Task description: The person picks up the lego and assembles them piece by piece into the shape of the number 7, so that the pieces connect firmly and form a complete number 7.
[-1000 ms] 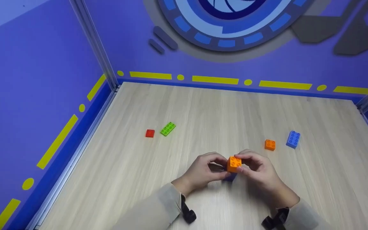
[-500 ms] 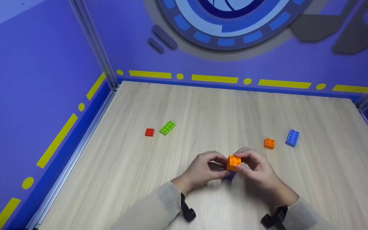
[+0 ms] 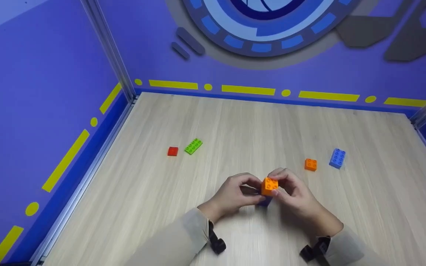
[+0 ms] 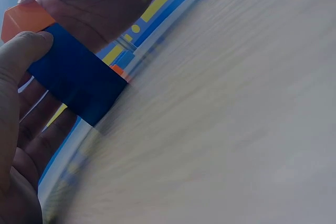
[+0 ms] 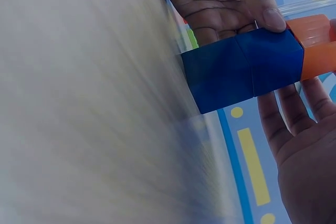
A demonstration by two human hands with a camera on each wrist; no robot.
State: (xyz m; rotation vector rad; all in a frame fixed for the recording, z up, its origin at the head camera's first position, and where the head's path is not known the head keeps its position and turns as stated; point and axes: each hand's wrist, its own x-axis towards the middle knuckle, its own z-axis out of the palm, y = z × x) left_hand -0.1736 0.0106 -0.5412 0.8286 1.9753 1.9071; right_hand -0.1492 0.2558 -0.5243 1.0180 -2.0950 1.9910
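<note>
A short tower of dark blue toy bricks point(image 5: 236, 69) stands on the table between my hands, with an orange brick point(image 3: 269, 186) on top. A seam between two blue bricks shows in the right wrist view. My left hand point(image 3: 234, 194) holds the tower's blue upper part, its thumb pressed just below the orange brick in the left wrist view. My right hand point(image 3: 298, 194) pinches the orange brick point(image 4: 29, 20) between thumb and fingers. From the head view, the hands and the orange brick hide most of the blue part point(image 3: 263, 202).
Another orange brick point(image 3: 310, 164) and a light blue brick point(image 3: 337, 158) lie to the right. A red brick point(image 3: 172, 151) and a flat green brick point(image 3: 193, 146) lie to the left. Purple panels point(image 3: 242, 70) border the wood-grain table point(image 3: 235, 125) at the back and sides.
Everything shifts slightly upward in the head view, as from a small camera movement. Both hands keep their hold on the tower and the orange brick.
</note>
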